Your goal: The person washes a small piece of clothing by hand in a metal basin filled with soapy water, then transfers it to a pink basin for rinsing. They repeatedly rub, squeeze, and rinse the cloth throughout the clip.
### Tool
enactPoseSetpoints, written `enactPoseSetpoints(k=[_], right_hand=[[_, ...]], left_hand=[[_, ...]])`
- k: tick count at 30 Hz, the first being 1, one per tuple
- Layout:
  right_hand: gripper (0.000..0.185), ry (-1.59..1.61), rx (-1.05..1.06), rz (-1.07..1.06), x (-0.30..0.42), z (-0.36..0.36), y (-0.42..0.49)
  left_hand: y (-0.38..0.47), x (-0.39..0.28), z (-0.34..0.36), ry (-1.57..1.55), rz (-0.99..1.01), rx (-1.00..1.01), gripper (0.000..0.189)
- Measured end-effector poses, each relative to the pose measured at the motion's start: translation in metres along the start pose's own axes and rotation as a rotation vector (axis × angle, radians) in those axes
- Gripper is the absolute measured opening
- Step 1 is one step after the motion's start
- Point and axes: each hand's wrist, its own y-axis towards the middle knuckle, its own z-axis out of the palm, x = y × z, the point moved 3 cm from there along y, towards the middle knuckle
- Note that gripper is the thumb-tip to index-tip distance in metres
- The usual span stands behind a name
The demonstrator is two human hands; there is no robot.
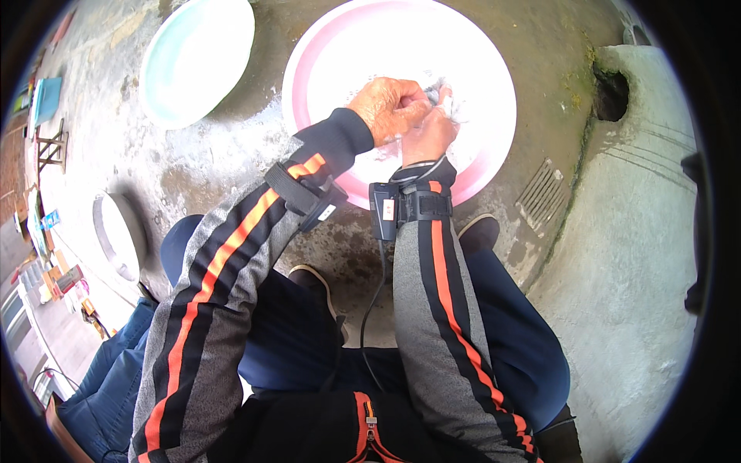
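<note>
My left hand [389, 107] and my right hand [429, 138] meet over a large pink-rimmed basin [300, 75]. Between their fingers is a small, wet, grey-white piece of cloth [435, 92], bunched up and partly hidden by the hands. My left fingers are curled in on it from the left, and my right hand grips it from below. Both hands look wet. Glare washes out the basin's inside, so the water level and anything lying in it cannot be made out.
A pale green basin [155, 69] is at the upper left, and a round metal rim [118, 237] lies lower down. To the right are a floor drain grate [541, 195], a concrete ledge [631, 231] and a hole [611, 95]. Another person's jeans-clad leg [107, 370] is at lower left.
</note>
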Motion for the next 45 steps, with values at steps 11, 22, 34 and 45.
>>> enactPoseSetpoints(k=[11,22,34,45], right_hand=[[0.045,-0.111,-0.224,-0.294,0.038,0.023,-0.003],[0.073,-0.252,-0.227,-0.256,0.032,0.008,-0.001],[0.07,-0.925,-0.256,-0.365,0.028,0.016,-0.015],[0.064,-0.774,-0.198,-0.339,0.017,-0.003,-0.012]], left_hand=[[-0.012,0.077,0.017,-0.272,-0.498,0.024,0.023],[-0.004,0.049,0.013,-0.243,-0.126,0.267,0.023],[-0.005,0.018,0.005,-0.109,-0.147,0.326,0.024],[0.01,0.121,-0.014,-0.057,-0.133,-0.22,0.023]])
